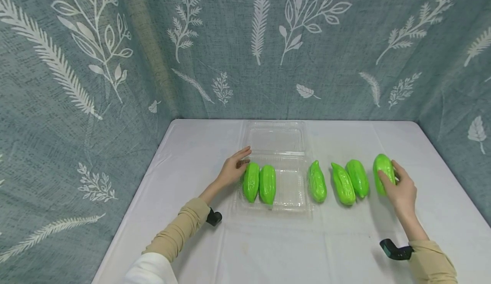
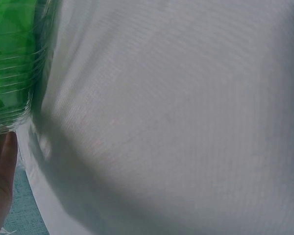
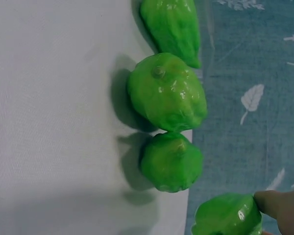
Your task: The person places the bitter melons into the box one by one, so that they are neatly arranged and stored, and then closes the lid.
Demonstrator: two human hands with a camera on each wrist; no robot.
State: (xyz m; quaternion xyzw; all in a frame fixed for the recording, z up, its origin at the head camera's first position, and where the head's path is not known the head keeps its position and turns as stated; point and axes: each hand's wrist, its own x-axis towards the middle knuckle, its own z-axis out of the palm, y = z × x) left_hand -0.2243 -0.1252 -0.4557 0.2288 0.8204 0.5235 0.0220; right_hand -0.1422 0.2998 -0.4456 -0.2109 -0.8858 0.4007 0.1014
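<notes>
Green and glossy, the rightmost gourd sits in the right hand — fingers curled round it, at the end of a row of three loose gourds on the white table. The left hand, fingers straight, touches the clear tray holding two gourds.

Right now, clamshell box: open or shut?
Open. The clear clamshell box has its lid folded back flat on the table; two green gourds lie uncovered in the base, left hand at its edge.
</notes>
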